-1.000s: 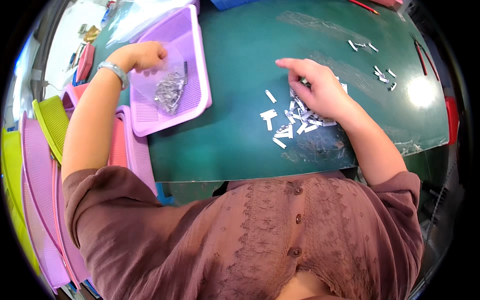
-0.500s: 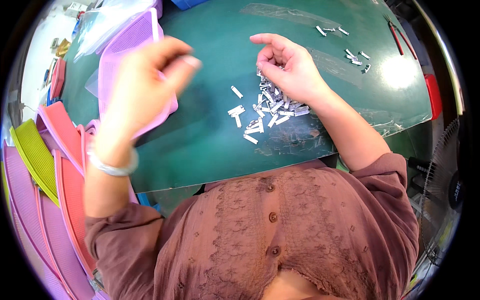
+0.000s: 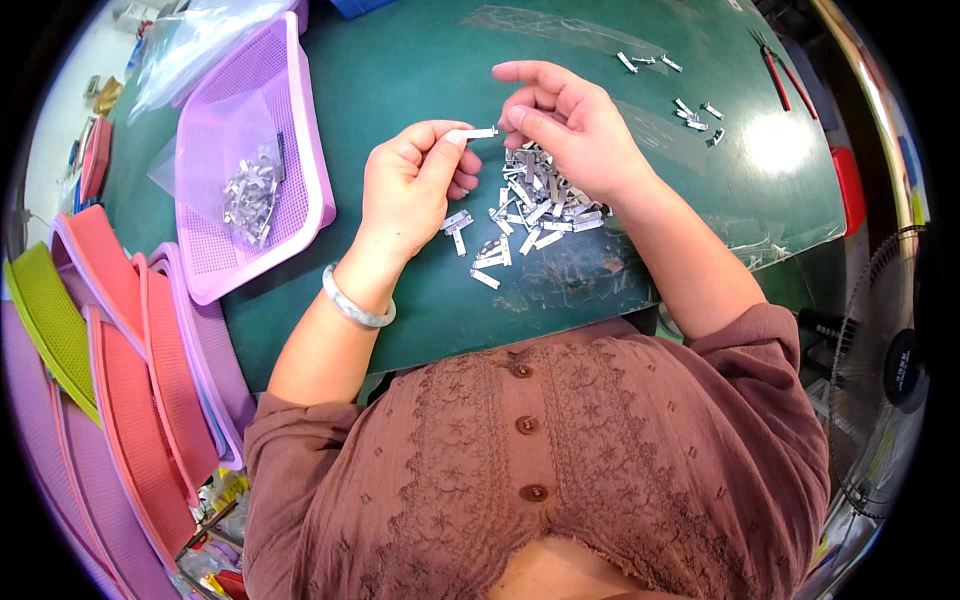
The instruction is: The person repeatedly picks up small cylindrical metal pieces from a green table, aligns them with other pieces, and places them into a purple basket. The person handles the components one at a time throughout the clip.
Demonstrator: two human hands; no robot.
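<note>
My left hand (image 3: pixel 415 185), with a pale bangle (image 3: pixel 357 300) on its wrist, pinches a small flat silver metal piece (image 3: pixel 482 133) between thumb and forefinger. The piece points toward my right hand (image 3: pixel 570 125), whose thumb is bent against the curled fingers while the forefinger reaches out above. Whatever those fingers hold, if anything, is hidden. Below my right hand lies a heap of similar metal pieces (image 3: pixel 540 200), with a few strays (image 3: pixel 486 279) at its near left side.
At left stands a lilac perforated basket (image 3: pixel 322 195) holding a clear bag of metal pieces (image 3: pixel 252 195). Stacked pink, purple and green baskets (image 3: pixel 150 400) lean beside the table (image 3: pixel 400 50). Red-handled pliers (image 3: pixel 778 80) and scattered pieces (image 3: pixel 692 115) lie far right; a fan (image 3: pixel 880 370) stands beyond the edge.
My left hand has come from over the lilac basket rightward to my right hand and now shows a metal piece. The bag in the basket has come into sight. My right hand keeps nearly the same pose.
</note>
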